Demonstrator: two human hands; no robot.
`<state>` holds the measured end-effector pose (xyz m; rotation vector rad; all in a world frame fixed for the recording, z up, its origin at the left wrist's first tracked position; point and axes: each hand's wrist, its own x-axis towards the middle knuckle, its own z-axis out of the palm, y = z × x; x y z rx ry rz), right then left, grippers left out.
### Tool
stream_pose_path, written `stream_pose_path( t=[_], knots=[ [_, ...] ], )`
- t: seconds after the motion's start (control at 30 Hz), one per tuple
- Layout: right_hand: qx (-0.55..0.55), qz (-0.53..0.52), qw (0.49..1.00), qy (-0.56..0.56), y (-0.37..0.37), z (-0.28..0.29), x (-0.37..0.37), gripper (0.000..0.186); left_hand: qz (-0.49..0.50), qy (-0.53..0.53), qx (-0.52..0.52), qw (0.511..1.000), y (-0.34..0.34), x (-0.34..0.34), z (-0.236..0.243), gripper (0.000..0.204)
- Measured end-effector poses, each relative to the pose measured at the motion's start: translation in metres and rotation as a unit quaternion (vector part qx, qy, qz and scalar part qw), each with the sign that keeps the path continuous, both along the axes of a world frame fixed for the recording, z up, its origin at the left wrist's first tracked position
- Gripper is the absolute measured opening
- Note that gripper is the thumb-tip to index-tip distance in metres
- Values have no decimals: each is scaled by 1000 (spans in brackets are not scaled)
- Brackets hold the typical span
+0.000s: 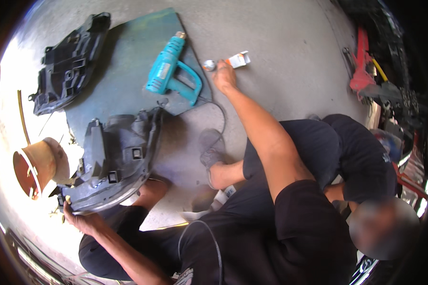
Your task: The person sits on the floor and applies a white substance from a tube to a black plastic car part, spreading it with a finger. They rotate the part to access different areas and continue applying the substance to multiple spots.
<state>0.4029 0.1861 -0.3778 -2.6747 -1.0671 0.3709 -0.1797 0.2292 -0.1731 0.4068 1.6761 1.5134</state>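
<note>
A person seated on a concrete floor [280, 42] steadies a dark grey headlight housing [114, 161] at the near left. The left hand [83, 219] is under its near rim, fingers curled tight on the edge. The right hand [223, 76] stretches to the far middle of the scene, where a small white-and-orange tube [238, 60] lies beside a round silvery cap [208, 65]. The fingers are bent down between the two, and whether they have closed on either cannot be told.

Judging by the reach, the step in hand is fetching the tube or cap while the housing is held in place. That calls for a clean pinch on a small item lying flat on the floor, then a draw back toward the housing.

A teal heat gun [171, 71] rests just left of the reaching hand on a blue-green board [128, 52], and its cord [219, 111] loops across the floor under the forearm, so the return path is narrow on that side. A black plastic bracket [69, 61] lies on the far left, well apart. A brown bucket [35, 166] sits just left of the housing. The floor to the right of the tube is open as far as the red tools [361, 66] at the far right, and a second person in dark clothes [361, 156] crouches close by on the near right.
</note>
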Motion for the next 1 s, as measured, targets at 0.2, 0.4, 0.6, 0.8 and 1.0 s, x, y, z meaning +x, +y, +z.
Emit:
stream_pose_path(
  t=[0.2,0.4,0.6,0.8,1.0],
  knots=[
    [-65,439,895,-42,-25,157,78,19,-14,27,-17,999,15,-15,-9,42],
    [-78,286,954,44,-115,155,202,29,-62,56,0,997,23,-31,-16,53],
    [-286,43,957,15,-269,-1,184,59,-64,52,-4,997,19,-27,-12,49],
    [-196,36,979,-31,-242,-12,150,53,-69,48,5,996,22,-27,-14,52],
    [-184,96,975,-75,-265,-56,140,50,-91,88,15,992,24,-31,-7,56]
  ],
)
